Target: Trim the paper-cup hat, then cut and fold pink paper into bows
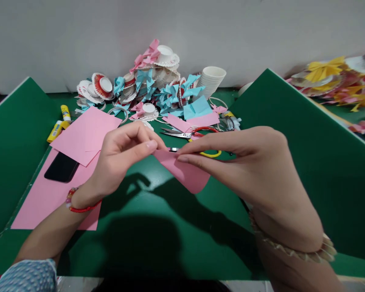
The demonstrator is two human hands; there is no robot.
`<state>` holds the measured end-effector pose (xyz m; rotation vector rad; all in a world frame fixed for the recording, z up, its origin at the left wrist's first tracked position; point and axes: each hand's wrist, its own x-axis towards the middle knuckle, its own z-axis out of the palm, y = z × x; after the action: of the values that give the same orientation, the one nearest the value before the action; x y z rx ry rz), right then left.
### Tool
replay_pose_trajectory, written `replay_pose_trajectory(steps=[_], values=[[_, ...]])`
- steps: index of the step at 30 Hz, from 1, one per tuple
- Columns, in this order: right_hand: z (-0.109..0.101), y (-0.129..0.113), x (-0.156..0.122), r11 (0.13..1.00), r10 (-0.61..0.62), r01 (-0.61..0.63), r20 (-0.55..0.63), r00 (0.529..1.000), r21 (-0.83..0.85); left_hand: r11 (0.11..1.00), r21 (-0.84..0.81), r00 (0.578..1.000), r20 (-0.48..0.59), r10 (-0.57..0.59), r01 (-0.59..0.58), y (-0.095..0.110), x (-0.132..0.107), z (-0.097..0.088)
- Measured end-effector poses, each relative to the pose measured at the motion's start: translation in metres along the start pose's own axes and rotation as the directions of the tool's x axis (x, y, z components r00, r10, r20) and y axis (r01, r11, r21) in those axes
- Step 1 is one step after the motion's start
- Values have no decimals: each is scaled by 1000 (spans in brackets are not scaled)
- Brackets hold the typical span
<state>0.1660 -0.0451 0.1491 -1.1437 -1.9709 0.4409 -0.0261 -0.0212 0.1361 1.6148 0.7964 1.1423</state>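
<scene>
A small piece of pink paper (188, 172) is held up over the green table, its lower edge curving downward. My left hand (124, 156) pinches its upper left corner between thumb and fingers. At the upper right edge, my right hand (246, 162) pinches the same paper between thumb and forefinger. Just behind the paper lie scissors (182, 134) with red handles, blades pointing left. A yellow handle (211, 154), partly covered by my right hand, shows beside them.
Pink sheets (82, 132) and a black phone (61, 167) lie at left, near yellow glue sticks (56, 130). Paper-plate crafts with bows (146, 81) and stacked paper cups (212, 79) stand at the back. Green partitions (307, 162) rise on both sides.
</scene>
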Motion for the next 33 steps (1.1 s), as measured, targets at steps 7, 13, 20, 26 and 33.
replay_pose_trajectory(steps=[7, 13, 20, 26, 33], values=[[-1, -1, -3, 1000, 1, -1, -35, 999, -17, 963, 260, 995, 90, 49, -71, 6, -5, 2], [-2, -3, -3, 1000, 5, -6, -37, 999, -23, 907, 416, 997, -11, 74, -62, 9, -9, 6], [1, -5, -3, 998, 56, -58, -78, 995, -23, 905, 419, 994, -37, 99, -75, 6, -8, 8], [1, -6, -3, 997, 63, -66, -68, 996, -37, 908, 414, 991, -87, 99, -54, 5, -8, 8], [-8, -4, -2, 994, 100, -104, -155, 983, -14, 887, 454, 946, -240, 217, -88, 16, -7, -6]])
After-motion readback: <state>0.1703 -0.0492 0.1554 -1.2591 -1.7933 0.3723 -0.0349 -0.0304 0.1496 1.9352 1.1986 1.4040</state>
